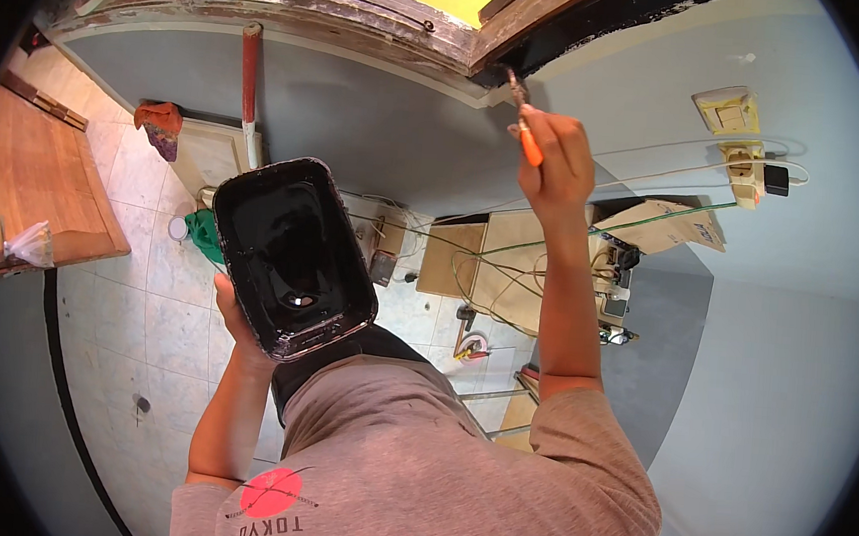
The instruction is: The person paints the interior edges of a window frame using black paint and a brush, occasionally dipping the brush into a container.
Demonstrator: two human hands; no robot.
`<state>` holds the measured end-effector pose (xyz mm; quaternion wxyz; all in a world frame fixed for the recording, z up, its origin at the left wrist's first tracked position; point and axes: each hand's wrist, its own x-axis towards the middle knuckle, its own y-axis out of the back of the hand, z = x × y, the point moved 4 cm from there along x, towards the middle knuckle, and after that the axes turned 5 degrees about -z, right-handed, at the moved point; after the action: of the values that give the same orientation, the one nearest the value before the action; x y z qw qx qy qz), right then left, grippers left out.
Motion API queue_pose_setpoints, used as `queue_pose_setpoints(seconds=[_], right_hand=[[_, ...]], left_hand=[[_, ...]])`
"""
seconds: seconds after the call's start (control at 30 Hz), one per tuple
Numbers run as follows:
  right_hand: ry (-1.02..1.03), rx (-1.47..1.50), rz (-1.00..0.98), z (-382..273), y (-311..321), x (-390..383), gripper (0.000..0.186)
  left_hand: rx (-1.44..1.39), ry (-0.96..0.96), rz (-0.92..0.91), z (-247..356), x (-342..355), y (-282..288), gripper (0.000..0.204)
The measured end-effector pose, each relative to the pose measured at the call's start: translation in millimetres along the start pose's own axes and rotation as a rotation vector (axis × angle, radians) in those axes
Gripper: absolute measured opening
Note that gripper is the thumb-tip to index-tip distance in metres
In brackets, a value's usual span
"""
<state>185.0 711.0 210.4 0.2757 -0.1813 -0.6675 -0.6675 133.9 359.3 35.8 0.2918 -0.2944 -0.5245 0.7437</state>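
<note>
My right hand (559, 165) is closed round the orange handle of a paintbrush (531, 144). The brush tip meets the dark, black-painted part of the wooden frame (508, 71), close to its lower corner. Lower down on the left, my left hand (243, 317) supports a rectangular paint tray (364, 315) from its side and below; most of those fingers are hidden behind it. Glossy black paint (287, 243) lies inside the tray, with a bright reflection on it. Left of the corner, the frame's sill (367, 27) looks worn, with a metal latch on it.
A red-and-white pole (249, 96) leans against the grey wall beside an orange cloth (158, 128). At right, wall sockets (743, 170) hold plugs and cables. Below are cardboard boxes (450, 260), green cables and part of a ladder (495, 396). A wooden table (48, 167) stands far left.
</note>
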Motion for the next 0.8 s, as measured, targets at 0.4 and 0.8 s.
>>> queue_pose_setpoints(seconds=[0.4,0.8], right_hand=[[0.064,0.028,-0.025,-6.0,-15.4,-10.5,0.032],[0.056,-0.006,-0.042,-9.1,-19.4,-15.0,0.046]], left_hand=[[0.045,0.012,0.016,2.4,2.6,-3.2,0.098],[0.043,0.002,0.026,7.5,-0.2,9.9,0.097]])
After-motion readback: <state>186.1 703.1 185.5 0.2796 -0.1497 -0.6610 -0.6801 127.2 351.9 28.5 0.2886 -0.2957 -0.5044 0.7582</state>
